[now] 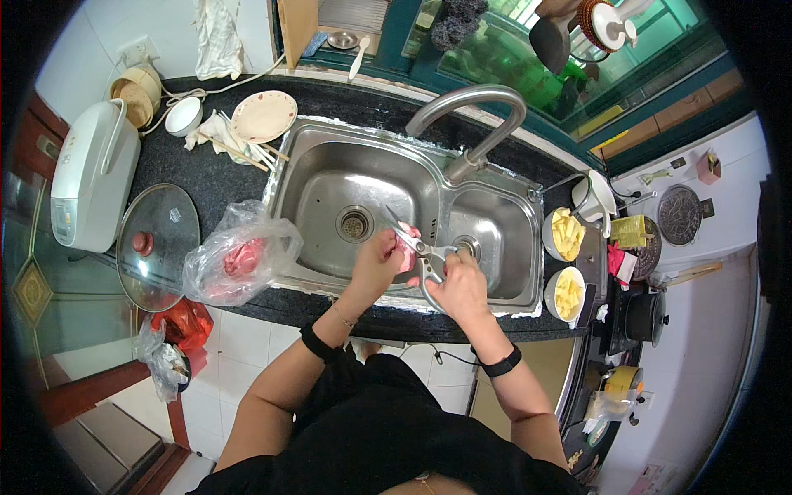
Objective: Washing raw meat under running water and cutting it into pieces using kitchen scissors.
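My left hand grips a piece of raw pinkish meat over the front edge of the large sink basin. In my right hand is a pair of metal kitchen scissors, held by the handles near the small basin. The blades are parted and point up and left, with the meat at them. How far they cut into it I cannot tell. To the left, a clear plastic bag holds more red meat and overlaps the sink's rim.
A steel faucet arches behind the basins. Two bowls of cut yellow pieces stand at the right. Leftward are a glass lid, a white rice cooker, a plate, chopsticks and a small white bowl.
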Available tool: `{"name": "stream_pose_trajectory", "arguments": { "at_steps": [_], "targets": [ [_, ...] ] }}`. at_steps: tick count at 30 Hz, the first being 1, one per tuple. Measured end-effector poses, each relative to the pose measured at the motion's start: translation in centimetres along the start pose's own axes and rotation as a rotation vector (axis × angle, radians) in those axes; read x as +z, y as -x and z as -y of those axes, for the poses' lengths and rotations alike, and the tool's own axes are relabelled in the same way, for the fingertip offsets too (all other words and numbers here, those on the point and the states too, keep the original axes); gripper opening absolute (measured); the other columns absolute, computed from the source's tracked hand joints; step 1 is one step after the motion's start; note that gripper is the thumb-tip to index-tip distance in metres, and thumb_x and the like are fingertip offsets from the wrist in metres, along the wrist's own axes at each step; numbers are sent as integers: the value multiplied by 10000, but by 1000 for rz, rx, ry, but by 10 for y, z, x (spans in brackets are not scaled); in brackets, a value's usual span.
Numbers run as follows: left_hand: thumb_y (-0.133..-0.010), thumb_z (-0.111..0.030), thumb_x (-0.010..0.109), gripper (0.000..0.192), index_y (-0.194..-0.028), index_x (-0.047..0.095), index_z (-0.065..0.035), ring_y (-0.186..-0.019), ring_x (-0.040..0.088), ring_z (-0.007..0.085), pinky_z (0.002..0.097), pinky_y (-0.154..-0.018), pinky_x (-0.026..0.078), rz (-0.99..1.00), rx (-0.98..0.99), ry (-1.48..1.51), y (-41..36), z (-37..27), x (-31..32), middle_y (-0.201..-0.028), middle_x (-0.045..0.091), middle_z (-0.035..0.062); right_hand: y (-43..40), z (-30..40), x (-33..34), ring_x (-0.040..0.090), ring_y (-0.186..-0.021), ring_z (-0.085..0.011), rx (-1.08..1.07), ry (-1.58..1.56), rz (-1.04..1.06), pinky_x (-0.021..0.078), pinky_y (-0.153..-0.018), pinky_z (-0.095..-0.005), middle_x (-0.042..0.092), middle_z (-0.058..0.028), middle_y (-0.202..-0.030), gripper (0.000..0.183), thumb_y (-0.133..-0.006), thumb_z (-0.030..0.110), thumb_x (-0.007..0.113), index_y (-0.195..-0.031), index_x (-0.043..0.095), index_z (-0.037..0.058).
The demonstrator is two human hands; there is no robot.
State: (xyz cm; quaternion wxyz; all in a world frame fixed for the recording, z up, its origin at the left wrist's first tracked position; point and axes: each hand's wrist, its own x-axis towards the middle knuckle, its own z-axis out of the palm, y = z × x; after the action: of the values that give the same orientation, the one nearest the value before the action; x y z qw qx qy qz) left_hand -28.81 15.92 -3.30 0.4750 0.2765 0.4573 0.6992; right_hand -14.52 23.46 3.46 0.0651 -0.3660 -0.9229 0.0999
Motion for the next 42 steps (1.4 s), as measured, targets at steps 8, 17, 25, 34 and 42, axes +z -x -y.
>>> {"name": "stream_pose_trajectory", "arguments": {
  "at_steps": [8, 17, 25, 34, 42],
  "targets": [
    [-831, -27, 458, 308, -1137, 497, -18, -852, 566, 78, 205, -729, 478, 18, -201, 152, 7, -12, -3, -989, 581, 25, -5, -17, 10, 602, -769, -306, 467, -743, 411, 467, -657, -364, 594, -230, -850, 490, -709, 427, 670, -749, 567, -50],
    [-846, -157, 552, 323, -1148, 506, -53, -807, 574, 52, 196, -680, 485, -41, -273, 244, 7, -28, -17, -962, 598, 9, 5, -23, 5, 523, -869, -338, 116, -315, 151, 429, -762, -373, 495, -184, -901, 646, -559, 437, 780, -879, 514, -57],
    [-857, -132, 536, 305, -1143, 514, -28, -783, 568, 42, 177, -664, 468, -17, -277, 244, 9, -33, -17, -936, 601, -5, 9, -23, -10, 500, -909, -353, -104, -171, -121, 422, -775, -389, 499, -165, -971, 733, -465, 386, 818, -964, 486, -36],
    [-833, -88, 562, 263, -1091, 544, -37, -733, 565, 43, 172, -633, 453, 24, -364, 347, 3, -31, -18, -903, 601, -2, -3, -30, -25, 512, -851, -317, -175, -184, -117, 423, -753, -382, 519, -141, -872, 640, -454, 380, 808, -873, 545, -24],
    [-852, -92, 549, 239, -1084, 548, -35, -757, 567, 55, 181, -665, 462, 84, -356, 462, 5, -36, -19, -906, 604, 11, -6, -33, -27, 505, -848, -324, -171, -193, -53, 426, -749, -386, 515, -146, -873, 633, -459, 411, 803, -839, 549, -27]
  ]
}}
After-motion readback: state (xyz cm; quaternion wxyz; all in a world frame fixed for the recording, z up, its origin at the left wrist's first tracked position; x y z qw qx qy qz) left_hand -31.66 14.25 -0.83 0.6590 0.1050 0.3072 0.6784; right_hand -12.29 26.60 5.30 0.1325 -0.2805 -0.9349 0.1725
